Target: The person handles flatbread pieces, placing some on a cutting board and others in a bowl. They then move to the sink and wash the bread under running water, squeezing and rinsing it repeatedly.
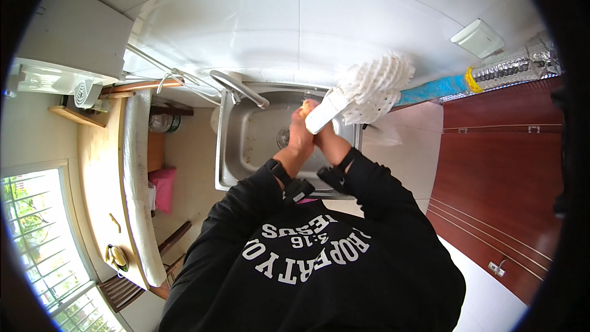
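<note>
Over a stainless steel sink [249, 133], my left hand [300, 130] and my right hand [326, 136] are together, close to the basin's right side. A small pale yellowish piece [304, 107] shows at the fingers; what it is cannot be told. A white cylindrical thing [325, 113] with white foam netting [375, 85] at its upper end hides part of both hands. A curved metal faucet [244, 90] reaches over the basin at the left, apart from my hands. The drain [283, 138] lies just left of my left hand.
A blue-wrapped pipe [433, 88] joins foil-covered ducting [516, 67] at the right, above dark red panels [498, 166]. A wooden counter [103, 147] stands at the left, with a bowl of yellowish items [117, 257]. White cords [173, 76] hang near the faucet.
</note>
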Tool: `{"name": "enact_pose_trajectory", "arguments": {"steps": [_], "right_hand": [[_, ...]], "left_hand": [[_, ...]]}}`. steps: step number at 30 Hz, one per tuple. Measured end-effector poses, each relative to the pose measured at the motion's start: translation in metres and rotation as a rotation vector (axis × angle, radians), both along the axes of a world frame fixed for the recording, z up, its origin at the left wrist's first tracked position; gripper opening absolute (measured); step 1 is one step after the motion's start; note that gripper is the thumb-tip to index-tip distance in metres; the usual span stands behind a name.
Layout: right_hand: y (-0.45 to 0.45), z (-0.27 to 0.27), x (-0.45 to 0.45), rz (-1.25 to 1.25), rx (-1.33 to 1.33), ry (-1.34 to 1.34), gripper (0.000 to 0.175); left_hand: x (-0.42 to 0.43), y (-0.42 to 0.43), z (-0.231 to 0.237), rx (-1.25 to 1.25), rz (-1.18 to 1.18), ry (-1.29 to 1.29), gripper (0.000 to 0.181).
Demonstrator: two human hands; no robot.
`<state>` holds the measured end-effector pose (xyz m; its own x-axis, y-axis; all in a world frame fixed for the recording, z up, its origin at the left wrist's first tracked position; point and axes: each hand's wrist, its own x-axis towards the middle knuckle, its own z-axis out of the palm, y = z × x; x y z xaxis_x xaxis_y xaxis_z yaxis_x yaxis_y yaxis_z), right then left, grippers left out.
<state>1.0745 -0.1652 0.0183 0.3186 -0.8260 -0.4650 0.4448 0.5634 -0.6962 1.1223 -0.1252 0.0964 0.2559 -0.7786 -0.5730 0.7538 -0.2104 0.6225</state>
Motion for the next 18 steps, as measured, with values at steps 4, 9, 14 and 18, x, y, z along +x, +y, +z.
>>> {"name": "enact_pose_trajectory", "arguments": {"steps": [4, 9, 14, 18], "right_hand": [[0.014, -0.010, 0.002, -0.012, -0.017, -0.122, 0.026], [-0.012, 0.005, -0.027, 0.155, 0.236, -0.324, 0.030], [-0.005, 0.023, -0.018, 0.207, -0.119, 0.125, 0.026], [0.033, 0.039, 0.002, 0.096, -0.592, 0.449, 0.030]], "left_hand": [[0.018, 0.000, -0.025, -0.047, -0.192, -0.007, 0.026], [0.040, 0.001, -0.024, -0.009, -0.373, 0.176, 0.025], [0.037, -0.002, -0.042, 0.141, -0.122, 0.167, 0.030], [0.042, -0.004, -0.047, 0.026, -0.114, 0.375, 0.031]]}}
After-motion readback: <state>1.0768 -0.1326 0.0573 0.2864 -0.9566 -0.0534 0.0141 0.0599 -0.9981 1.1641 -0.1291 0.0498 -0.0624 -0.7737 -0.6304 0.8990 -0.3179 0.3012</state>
